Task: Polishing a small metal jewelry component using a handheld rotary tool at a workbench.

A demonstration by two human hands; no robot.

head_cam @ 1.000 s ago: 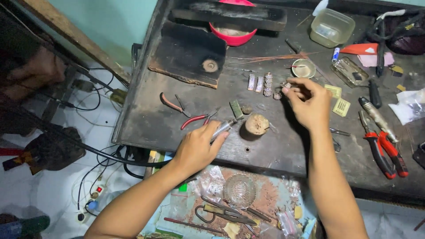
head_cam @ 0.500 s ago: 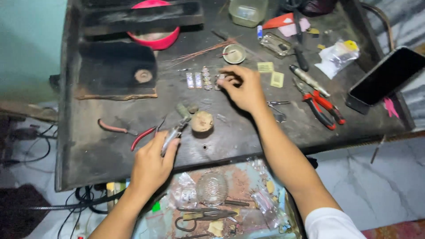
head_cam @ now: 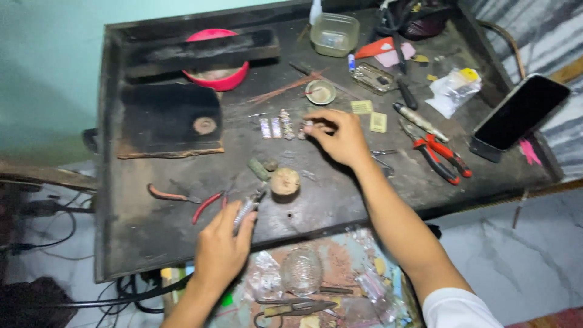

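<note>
My left hand (head_cam: 221,246) grips a small metal tool (head_cam: 246,208) near the front edge of the dark worktable (head_cam: 152,234); its tip points toward a round wooden block (head_cam: 285,182). My right hand (head_cam: 340,136) reaches over the middle of the table, its fingertips pinched on a small silvery piece (head_cam: 306,127). That piece lies at the end of a row of small silver pieces (head_cam: 276,127). Red-handled pliers (head_cam: 182,199) lie open just left of my left hand.
A pink bowl (head_cam: 218,79), a black slab (head_cam: 167,118) and a clear plastic box (head_cam: 334,33) stand at the back. Red pliers (head_cam: 440,157), a pen-like tool (head_cam: 419,121) and a black phone (head_cam: 519,115) are at right. An open drawer (head_cam: 316,285) with scissors sits below.
The view has swung left, so the table now sits more to the right and fuller in view. Both hands stay in nearly the same places on the table.
</note>
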